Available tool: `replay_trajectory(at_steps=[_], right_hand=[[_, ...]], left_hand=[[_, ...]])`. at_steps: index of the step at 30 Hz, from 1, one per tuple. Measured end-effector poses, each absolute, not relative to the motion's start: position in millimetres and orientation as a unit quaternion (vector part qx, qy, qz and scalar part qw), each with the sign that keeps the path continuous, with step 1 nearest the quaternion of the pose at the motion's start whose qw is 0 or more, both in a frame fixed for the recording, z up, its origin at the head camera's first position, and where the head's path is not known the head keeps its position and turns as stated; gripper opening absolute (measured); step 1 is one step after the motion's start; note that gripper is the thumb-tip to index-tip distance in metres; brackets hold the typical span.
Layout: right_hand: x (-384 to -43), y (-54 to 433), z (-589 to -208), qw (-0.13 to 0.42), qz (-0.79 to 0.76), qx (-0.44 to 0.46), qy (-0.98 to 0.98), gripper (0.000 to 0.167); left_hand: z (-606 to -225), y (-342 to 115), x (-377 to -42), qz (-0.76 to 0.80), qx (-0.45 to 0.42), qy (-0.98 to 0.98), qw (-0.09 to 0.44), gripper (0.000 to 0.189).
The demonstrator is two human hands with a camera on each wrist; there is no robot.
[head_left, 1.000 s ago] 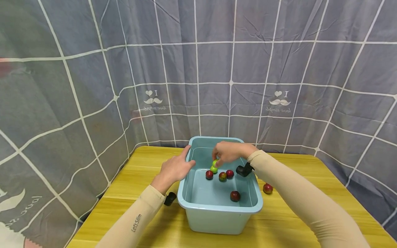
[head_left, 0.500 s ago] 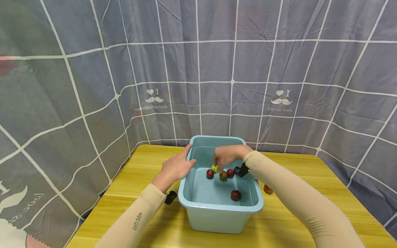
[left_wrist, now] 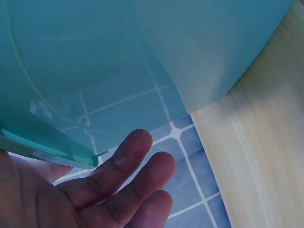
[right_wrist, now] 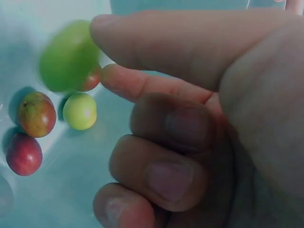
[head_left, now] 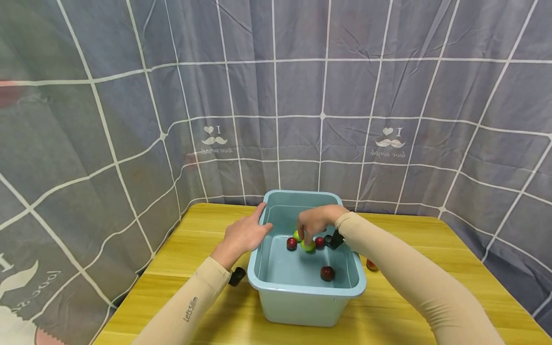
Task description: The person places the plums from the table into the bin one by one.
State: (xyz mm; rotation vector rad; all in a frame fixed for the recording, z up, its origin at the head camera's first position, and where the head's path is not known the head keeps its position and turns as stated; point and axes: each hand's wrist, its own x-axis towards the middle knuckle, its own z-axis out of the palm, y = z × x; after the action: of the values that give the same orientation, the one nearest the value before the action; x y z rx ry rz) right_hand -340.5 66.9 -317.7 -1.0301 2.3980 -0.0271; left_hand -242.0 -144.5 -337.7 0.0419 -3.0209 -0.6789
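Observation:
A light blue plastic basin (head_left: 297, 306) holds several plums. My right hand (head_left: 316, 221) reaches inside it and pinches a green plum (right_wrist: 69, 57) at the tips of thumb and forefinger; its other fingers are curled. Below that hand lie a second green plum (right_wrist: 80, 111), a mottled red-green plum (right_wrist: 36, 114) and a red plum (right_wrist: 24, 154). Nearest the front wall sits a dark red plum (head_left: 327, 273). My left hand (head_left: 245, 232) rests on the basin's left rim, thumb over the edge, with relaxed, nearly straight fingers showing outside it in the left wrist view.
The basin stands on a yellow wood-grain table (head_left: 207, 230). Right of it, partly hidden by my sleeve, lies another red plum (head_left: 372, 265). A grey curtain with white grid lines (head_left: 297, 139) hangs behind and beside the table.
My right hand has lowered and shifted slightly right and nearer with the green plum, from beside the other green plum to over the mottled one. The left hand has stayed on the rim.

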Motion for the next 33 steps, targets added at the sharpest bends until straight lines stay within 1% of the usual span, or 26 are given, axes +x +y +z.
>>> replay_trajectory(at_steps=[6, 13, 21, 27, 33], right_hand=[[-337, 72, -314, 0.255, -0.019, -0.389, 0.885, 0.025], [-330, 86, -303, 0.228, -0.040, -0.412, 0.882, 0.018], [-318, 99, -281, 0.210, -0.055, -0.421, 0.881, 0.015], [-314, 114, -266, 0.187, -0.061, -0.432, 0.880, 0.018], [-314, 136, -266, 0.162, -0.089, -0.432, 0.883, 0.020]], left_hand=[[-339, -144, -242, -0.216, 0.011, -0.976, 0.024, 0.072], [-340, -144, -242, -0.219, 0.010, -0.975, 0.022, 0.071], [-341, -146, -243, -0.217, 0.012, -0.976, 0.022, 0.072], [-337, -146, -244, -0.219, 0.013, -0.975, 0.022, 0.072], [-335, -147, -242, -0.220, 0.013, -0.975, 0.016, 0.072]])
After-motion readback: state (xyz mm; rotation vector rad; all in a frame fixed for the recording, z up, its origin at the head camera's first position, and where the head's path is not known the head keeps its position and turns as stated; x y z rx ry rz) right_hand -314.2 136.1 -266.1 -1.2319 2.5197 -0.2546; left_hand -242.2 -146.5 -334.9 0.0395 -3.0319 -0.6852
